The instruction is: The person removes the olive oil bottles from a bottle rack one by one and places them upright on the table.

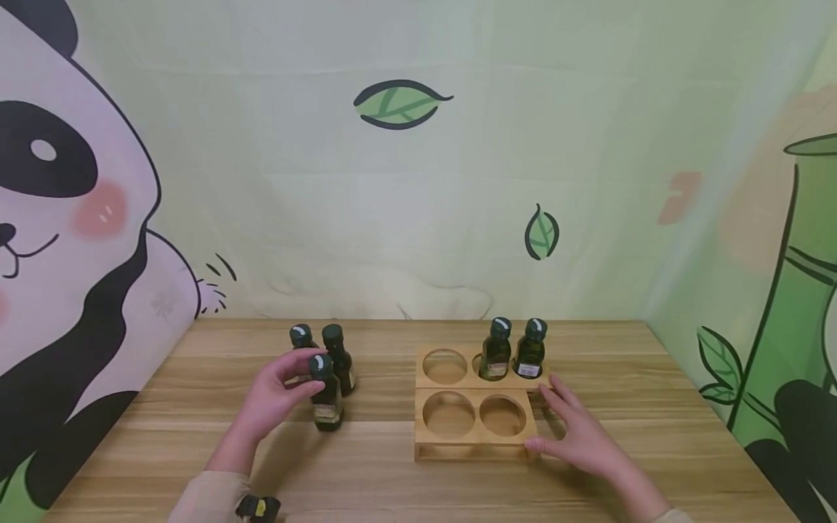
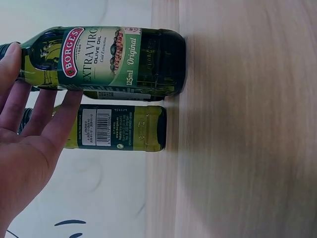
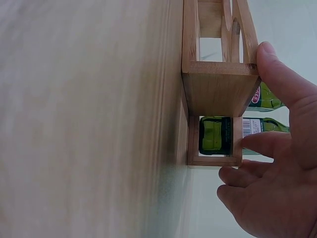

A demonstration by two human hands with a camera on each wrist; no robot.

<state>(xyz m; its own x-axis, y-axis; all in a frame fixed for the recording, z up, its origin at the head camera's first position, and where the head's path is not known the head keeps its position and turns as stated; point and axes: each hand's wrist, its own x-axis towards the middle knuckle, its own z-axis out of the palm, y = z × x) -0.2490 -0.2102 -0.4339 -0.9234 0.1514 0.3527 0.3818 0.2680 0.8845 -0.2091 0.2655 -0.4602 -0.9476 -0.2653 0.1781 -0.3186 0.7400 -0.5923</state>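
My left hand [image 1: 277, 392] holds a small dark green olive oil bottle [image 1: 328, 407] by its neck, thumb on one side and fingers on the other. The bottle is upright, its base close to the tabletop, and its label [image 2: 101, 54] faces the left wrist camera. Just behind stand two more such bottles, one [image 1: 301, 335] partly covered by the hand, the other [image 1: 338, 363] to its right. A two-tier wooden rack [image 1: 471, 438] with round holes sits right of them. At its right end, my right hand [image 1: 578, 436] touches the front corner with the thumb and the back tier with extended fingers.
Two olive oil bottles, one [image 1: 495, 359] beside the other [image 1: 531, 356], stand in the back tier's middle and right holes. The wooden table [image 1: 379, 479] ends at a printed cloth backdrop [image 1: 294, 203]. A black band [image 1: 258, 507] shows at the left wrist.
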